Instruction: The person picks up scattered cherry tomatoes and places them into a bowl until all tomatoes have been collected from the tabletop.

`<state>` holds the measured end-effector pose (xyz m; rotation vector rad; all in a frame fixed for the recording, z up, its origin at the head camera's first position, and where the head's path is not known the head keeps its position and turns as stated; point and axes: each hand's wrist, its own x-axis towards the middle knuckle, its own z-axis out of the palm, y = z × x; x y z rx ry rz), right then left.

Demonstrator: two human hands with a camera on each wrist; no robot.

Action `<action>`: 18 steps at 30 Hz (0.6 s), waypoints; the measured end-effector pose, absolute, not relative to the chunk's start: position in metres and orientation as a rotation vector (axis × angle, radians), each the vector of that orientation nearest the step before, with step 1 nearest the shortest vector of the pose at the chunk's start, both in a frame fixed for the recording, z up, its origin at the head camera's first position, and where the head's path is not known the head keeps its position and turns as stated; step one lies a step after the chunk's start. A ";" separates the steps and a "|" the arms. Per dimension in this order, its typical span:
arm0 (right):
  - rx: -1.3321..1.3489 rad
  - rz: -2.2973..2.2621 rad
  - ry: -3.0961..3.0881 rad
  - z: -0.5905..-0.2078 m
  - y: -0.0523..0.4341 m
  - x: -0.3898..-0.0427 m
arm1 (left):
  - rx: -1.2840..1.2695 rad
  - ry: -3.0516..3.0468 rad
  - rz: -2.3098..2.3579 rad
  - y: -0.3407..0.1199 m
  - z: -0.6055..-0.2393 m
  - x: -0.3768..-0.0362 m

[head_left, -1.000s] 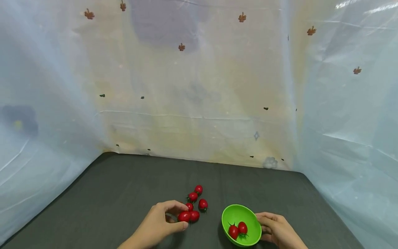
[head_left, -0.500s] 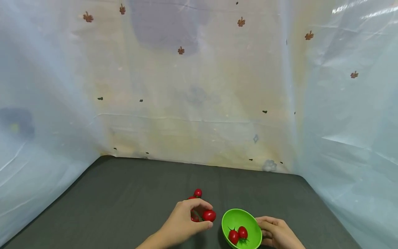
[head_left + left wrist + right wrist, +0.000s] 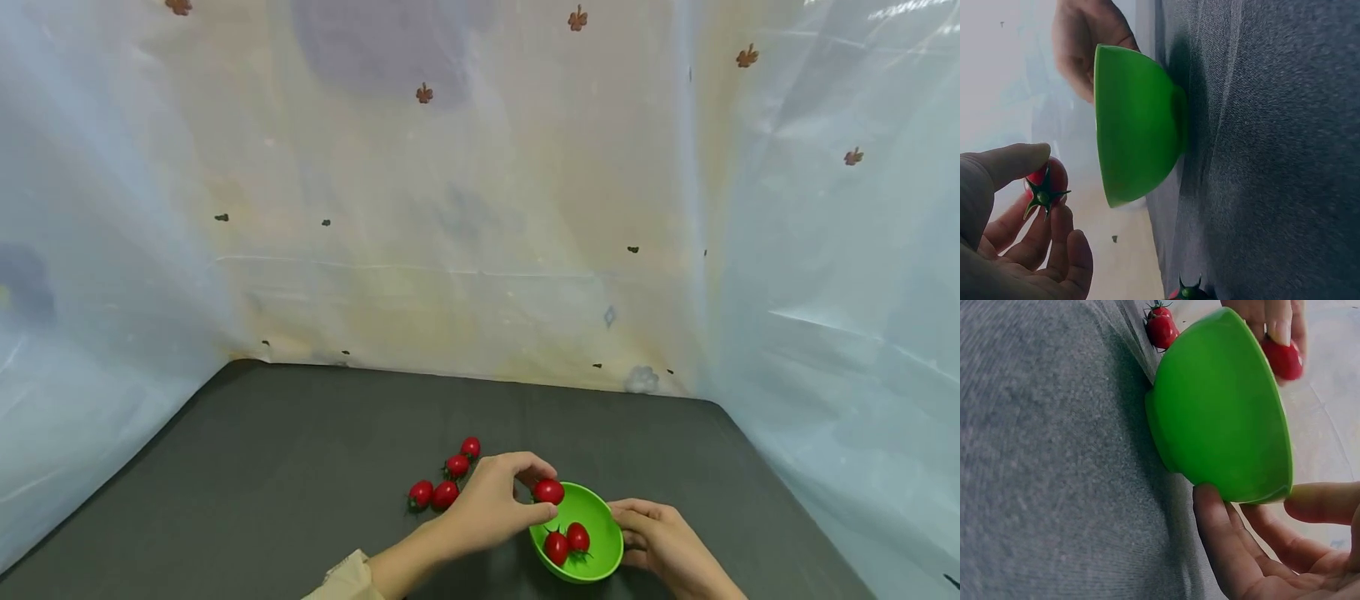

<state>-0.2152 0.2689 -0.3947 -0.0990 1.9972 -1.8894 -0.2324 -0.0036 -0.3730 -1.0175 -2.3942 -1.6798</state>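
My left hand [image 3: 498, 500] pinches a small red cherry tomato [image 3: 549, 492] between thumb and fingertips, at the left rim of a light-green bowl [image 3: 597, 518]. In the left wrist view the held tomato [image 3: 1047, 182] shows its green star-shaped stem end, above the level of the bowl's rim. Two more cherry tomatoes [image 3: 557, 548] lie inside the bowl. On the bowl's right side my right hand [image 3: 660, 537] holds it, thumb at the rim and fingertips against the outer wall, as the right wrist view shows. The bowl stands upright on the dark cloth.
Several loose cherry tomatoes [image 3: 445, 496] lie on the dark grey tabletop [image 3: 315, 467] left of the bowl, partly behind my left forearm. A pale patterned plastic sheet [image 3: 450, 250] rises along the back and both sides.
My left hand has lifted a tomato from the group and carried it right to the bowl's rim. The right hand keeps its hold on the bowl. The head view has shifted slightly.
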 end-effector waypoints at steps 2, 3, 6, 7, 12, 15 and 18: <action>-0.093 -1.896 1.998 -0.394 0.269 -0.216 | -1.038 -2.406 -1.652 0.001 -0.373 -0.235; -0.084 -1.899 1.996 -0.393 0.269 -0.216 | -1.045 -2.413 -1.643 0.003 -0.373 -0.236; -0.080 -1.895 1.997 -0.393 0.269 -0.216 | -1.062 -2.435 -1.618 0.006 -0.373 -0.237; -0.083 -1.894 1.997 -0.393 0.269 -0.215 | -1.066 -2.446 -1.612 0.006 -0.373 -0.238; -0.101 -1.898 1.980 -0.393 0.270 -0.214 | -1.054 -2.481 -1.533 0.004 -0.372 -0.236; -0.098 -1.907 1.975 -0.393 0.269 -0.215 | -1.005 -2.469 -1.511 -0.004 -0.370 -0.234; -0.090 -1.913 1.979 -0.392 0.269 -0.216 | -0.932 -2.455 -1.514 -0.017 -0.368 -0.233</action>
